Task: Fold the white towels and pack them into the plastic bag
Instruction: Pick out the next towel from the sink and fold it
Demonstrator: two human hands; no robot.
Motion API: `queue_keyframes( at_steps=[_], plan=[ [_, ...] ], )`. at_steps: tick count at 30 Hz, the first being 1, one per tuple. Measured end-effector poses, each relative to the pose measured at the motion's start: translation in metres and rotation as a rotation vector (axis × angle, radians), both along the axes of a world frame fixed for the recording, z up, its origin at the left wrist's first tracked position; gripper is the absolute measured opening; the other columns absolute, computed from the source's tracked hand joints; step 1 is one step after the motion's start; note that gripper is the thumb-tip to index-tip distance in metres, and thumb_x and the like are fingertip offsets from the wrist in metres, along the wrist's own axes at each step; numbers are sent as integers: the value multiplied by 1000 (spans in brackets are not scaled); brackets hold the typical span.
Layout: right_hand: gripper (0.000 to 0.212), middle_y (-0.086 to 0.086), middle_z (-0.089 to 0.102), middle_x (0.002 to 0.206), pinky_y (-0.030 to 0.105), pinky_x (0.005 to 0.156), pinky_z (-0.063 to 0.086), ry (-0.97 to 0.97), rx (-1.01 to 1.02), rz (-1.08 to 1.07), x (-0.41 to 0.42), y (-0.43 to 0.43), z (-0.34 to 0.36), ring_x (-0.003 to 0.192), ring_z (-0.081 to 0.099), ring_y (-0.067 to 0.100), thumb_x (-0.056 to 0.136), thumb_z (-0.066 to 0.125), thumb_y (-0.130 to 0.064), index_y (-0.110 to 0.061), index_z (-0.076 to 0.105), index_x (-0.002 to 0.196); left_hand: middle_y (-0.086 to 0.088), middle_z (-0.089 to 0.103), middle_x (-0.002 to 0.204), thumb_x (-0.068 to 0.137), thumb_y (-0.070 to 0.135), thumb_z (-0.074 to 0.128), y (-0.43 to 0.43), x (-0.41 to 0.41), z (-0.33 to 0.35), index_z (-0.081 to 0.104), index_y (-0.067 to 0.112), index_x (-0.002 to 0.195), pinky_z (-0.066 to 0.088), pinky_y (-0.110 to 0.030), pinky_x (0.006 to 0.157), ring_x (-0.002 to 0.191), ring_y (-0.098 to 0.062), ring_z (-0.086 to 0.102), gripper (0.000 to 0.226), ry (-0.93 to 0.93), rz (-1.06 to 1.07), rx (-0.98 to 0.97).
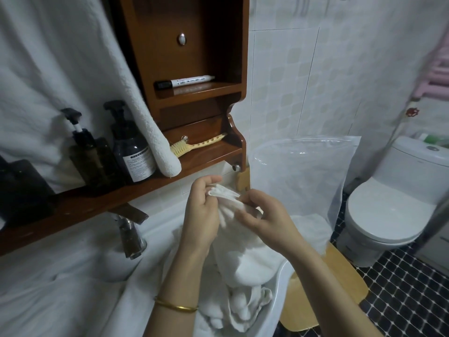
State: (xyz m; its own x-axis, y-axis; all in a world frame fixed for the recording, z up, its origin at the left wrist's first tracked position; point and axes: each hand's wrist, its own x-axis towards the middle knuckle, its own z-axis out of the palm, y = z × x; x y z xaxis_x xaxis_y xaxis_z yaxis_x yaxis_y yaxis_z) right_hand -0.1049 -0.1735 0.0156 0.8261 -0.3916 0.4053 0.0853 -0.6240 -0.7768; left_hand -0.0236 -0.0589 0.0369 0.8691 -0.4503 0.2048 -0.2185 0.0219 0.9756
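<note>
Currently: both hands pinch one towel hem over the basin

Head view, bathroom, looking down at the basin.

Left hand (201,210) is raised in front of the wall tiles. Its thumb and fingers are curled, pinching the bunched hem of a white towel (243,259). Right hand (262,215) sits just beside it on the same hem, thumb and forefinger nipping the cloth and the other fingers curled under. The two hands almost touch. Gold bangle (176,306) on the left wrist.

The towel hangs from the pinch down between the forearms into the basin (279,295). Its lower part lies crumpled there among more white cloth (233,310); one towel or several, cannot tell.

Plastic bag (298,181) is clear and stands upright to the right of the hands, mouth up. More white cloth lies at its foot; inside the bag or in front of it, cannot tell. Pale wooden stool (340,271) below.

Surroundings:
- Tap (130,229) left of the basin.
- Wooden shelf (102,203) above the tap, carrying two dark pump bottles (132,152).
- Yellow comb (196,144) on the shelf, with a marker (184,81) on a higher ledge.
- Large hanging towel (60,81) at upper left, its end resting on the shelf beside the bottles.
- Toilet (388,207) at far right on dark mosaic floor.
</note>
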Motion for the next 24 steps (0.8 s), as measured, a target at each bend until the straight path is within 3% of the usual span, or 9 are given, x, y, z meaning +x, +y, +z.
queue_keyframes(
  at_steps=[3, 7, 11, 13, 15, 17, 20, 22, 24],
  plan=[
    [17, -18, 47, 67, 24, 59, 35, 67, -126, 10, -3, -8, 1, 65, 43, 5, 65, 53, -22, -31, 43, 76, 20, 56, 106, 92, -7, 32, -3, 2, 10, 55, 28, 103, 44, -18, 92, 105, -2, 54, 43, -108, 27, 31],
    [23, -17, 39, 71, 19, 58, 30, 134, -317, 5, -4, -18, -6, 70, 36, 8, 62, 48, -23, -27, 38, 83, 28, 52, 102, 97, -1, 32, -3, 6, 17, 54, 26, 108, 43, -5, 82, 97, 17, 49, 36, -164, 42, 41],
    [21, -7, 36, 63, 20, 54, 23, 231, -401, -53, -7, -29, -20, 65, 35, 19, 62, 47, -22, -29, 30, 72, 28, 48, 101, 98, 0, 32, 1, 14, 27, 55, 23, 111, 43, -1, 71, 91, 18, 48, 36, -175, 123, 16],
    [34, -6, 35, 62, 22, 54, 20, 295, -421, -70, -8, -33, -28, 68, 35, 21, 66, 55, -18, -30, 23, 67, 22, 51, 105, 97, -2, 31, 3, 18, 33, 56, 22, 110, 40, 4, 70, 94, 16, 50, 37, -202, 162, -4],
    [35, -7, 37, 64, 29, 56, 20, 333, -414, -87, -8, -37, -36, 77, 39, 20, 68, 60, -15, -28, 28, 67, 13, 52, 113, 95, -3, 31, 4, 20, 36, 56, 22, 109, 39, 1, 84, 105, 3, 51, 38, -228, 201, -20],
    [19, -6, 39, 68, 28, 60, 23, 353, -437, -146, -8, -38, -44, 87, 44, 20, 69, 60, -14, -23, 43, 72, 10, 51, 117, 93, -5, 30, 6, 21, 36, 56, 21, 109, 38, -3, 91, 115, -5, 48, 40, -234, 238, -31],
    [22, -7, 38, 71, 28, 64, 34, 370, -429, -277, -10, -43, -55, 93, 46, 21, 69, 59, -11, -19, 59, 89, 8, 51, 120, 93, -6, 30, 10, 24, 34, 57, 21, 109, 38, 2, 85, 115, -6, 46, 41, -227, 269, -38],
    [24, -11, 33, 66, 30, 64, 38, 336, -398, -350, -12, -47, -58, 92, 46, 22, 68, 59, -9, -17, 60, 90, 6, 51, 123, 93, -5, 30, 12, 26, 34, 57, 21, 109, 40, -3, 87, 115, -6, 46, 41, -217, 284, -37],
    [22, -13, 38, 62, 32, 66, 40, 324, -373, -418, -13, -52, -60, 90, 45, 23, 67, 57, -6, -15, 60, 87, 5, 49, 126, 94, -5, 31, 14, 27, 35, 57, 21, 109, 40, 4, 77, 115, -6, 45, 40, -205, 298, -43]
  ],
)
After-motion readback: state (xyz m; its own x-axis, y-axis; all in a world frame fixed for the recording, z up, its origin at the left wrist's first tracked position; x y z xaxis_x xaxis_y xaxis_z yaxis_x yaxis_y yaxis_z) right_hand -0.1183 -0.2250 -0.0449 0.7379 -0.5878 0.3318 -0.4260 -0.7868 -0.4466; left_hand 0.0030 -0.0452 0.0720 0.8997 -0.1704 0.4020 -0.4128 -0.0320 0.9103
